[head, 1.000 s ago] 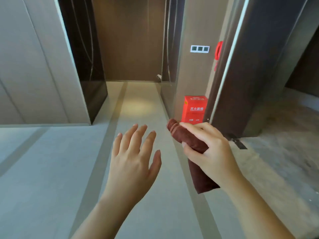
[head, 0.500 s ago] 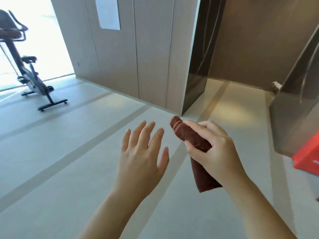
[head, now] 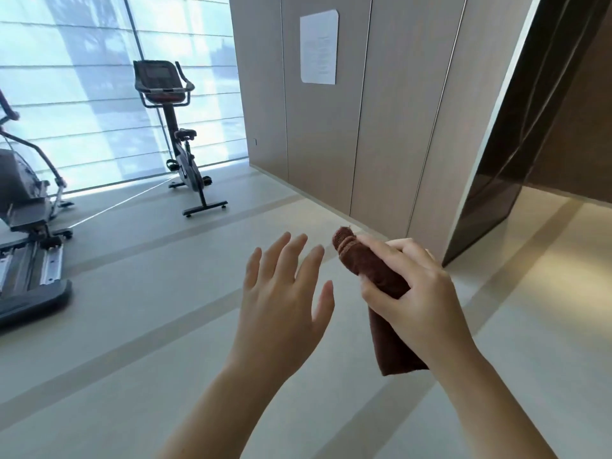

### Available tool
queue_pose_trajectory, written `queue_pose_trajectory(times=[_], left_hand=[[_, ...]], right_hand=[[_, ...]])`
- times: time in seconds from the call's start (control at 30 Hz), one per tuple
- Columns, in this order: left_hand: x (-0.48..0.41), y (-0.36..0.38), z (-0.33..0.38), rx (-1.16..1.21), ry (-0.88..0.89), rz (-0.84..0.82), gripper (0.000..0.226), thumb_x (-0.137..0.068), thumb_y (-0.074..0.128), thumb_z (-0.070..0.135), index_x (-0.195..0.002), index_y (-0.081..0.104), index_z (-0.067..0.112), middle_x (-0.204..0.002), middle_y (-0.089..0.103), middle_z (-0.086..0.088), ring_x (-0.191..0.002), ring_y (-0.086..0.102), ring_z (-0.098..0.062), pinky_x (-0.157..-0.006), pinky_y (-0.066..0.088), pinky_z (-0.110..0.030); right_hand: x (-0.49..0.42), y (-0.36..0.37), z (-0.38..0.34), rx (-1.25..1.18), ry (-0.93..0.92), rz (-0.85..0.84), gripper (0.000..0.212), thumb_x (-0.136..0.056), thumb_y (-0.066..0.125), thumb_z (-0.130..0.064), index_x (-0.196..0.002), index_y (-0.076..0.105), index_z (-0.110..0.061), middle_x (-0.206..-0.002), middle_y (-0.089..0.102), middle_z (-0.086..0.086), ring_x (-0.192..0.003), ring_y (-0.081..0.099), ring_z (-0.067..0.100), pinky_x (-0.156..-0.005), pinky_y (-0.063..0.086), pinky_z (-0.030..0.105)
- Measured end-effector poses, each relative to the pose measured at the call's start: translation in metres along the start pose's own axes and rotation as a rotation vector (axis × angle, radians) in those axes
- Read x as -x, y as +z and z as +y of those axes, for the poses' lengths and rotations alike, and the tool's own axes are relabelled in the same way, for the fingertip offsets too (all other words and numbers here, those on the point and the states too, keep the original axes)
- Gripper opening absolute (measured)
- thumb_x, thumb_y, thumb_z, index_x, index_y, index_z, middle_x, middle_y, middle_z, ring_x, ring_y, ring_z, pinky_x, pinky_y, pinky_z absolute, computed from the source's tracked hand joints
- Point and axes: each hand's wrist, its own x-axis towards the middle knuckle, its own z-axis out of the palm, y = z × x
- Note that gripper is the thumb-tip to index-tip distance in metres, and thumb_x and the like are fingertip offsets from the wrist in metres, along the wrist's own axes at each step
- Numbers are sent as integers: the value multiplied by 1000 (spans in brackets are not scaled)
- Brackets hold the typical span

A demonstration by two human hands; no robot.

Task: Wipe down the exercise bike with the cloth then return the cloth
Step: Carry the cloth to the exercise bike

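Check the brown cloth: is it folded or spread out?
Folded. The brown cloth is a rolled-up bundle gripped in the right hand, its lower end hanging below the palm. The left hand is open and empty.

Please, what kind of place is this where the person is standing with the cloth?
Probably a small gym room in a hotel or residential building. An exercise bike stands by a large shaded window, a second fitness machine sits at the left, and a printed notice hangs on the panelled wall.

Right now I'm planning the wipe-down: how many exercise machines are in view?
2. The exercise bike stands upright by the window, far left of centre. A second machine, cut off by the left edge, sits nearer. More may lie outside the frame.
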Motion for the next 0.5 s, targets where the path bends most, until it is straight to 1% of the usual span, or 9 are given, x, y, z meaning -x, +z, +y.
queue_pose_trajectory(times=[0.07,0.13,0.2,0.23,0.3,0.37,0.5], left_hand=[[-13,17,-11,3,-22,0,39,-87,46,32,-116,58,9,-123,57,-14,-121,47,-32,-100,31,-52],[-26,36,-26,8,-46,0,38,-84,54,28,-116,58,8,-123,57,-15,-121,47,-33,-101,29,-53],[-41,56,-43,9,-62,-7,38,-82,58,25,-115,58,7,-122,58,-15,-120,47,-34,-100,31,-54],[-49,67,-53,11,-67,-8,36,-83,59,25,-115,58,7,-122,58,-16,-120,48,-34,-99,32,-54],[-69,89,-76,11,-76,-8,35,-87,53,28,-115,58,8,-122,58,-15,-119,48,-34,-99,32,-54],[-93,111,-103,7,-89,-8,41,-86,42,33,-115,58,8,-122,58,-14,-119,49,-33,-99,33,-53],[-150,154,-169,23,-131,-8,45,-85,38,34,-116,57,8,-122,58,-14,-120,48,-33,-99,34,-53]], right_hand=[[-17,16,15,-22,0,-26,41,-79,60,-31,-120,58,-30,-94,57,-5,-85,52,21,-72,50,31],[-35,35,31,-29,2,-45,41,-80,61,-30,-120,58,-30,-95,57,-5,-86,52,21,-73,49,26],[-54,55,46,-38,20,-52,41,-78,58,-32,-119,58,-31,-94,58,-6,-86,52,20,-73,45,20],[-64,67,54,-51,32,-57,41,-77,58,-33,-119,59,-32,-94,58,-6,-86,53,20,-74,44,20],[-87,93,68,-84,54,-71,41,-77,58,-32,-118,59,-32,-94,58,-6,-87,53,21,-75,47,25],[-116,123,84,-107,63,-85,41,-77,58,-32,-118,59,-32,-95,57,-7,-89,54,21,-76,48,27],[-186,193,110,-156,85,-151,39,-81,64,-28,-119,59,-32,-95,57,-6,-92,55,21,-78,49,29]])
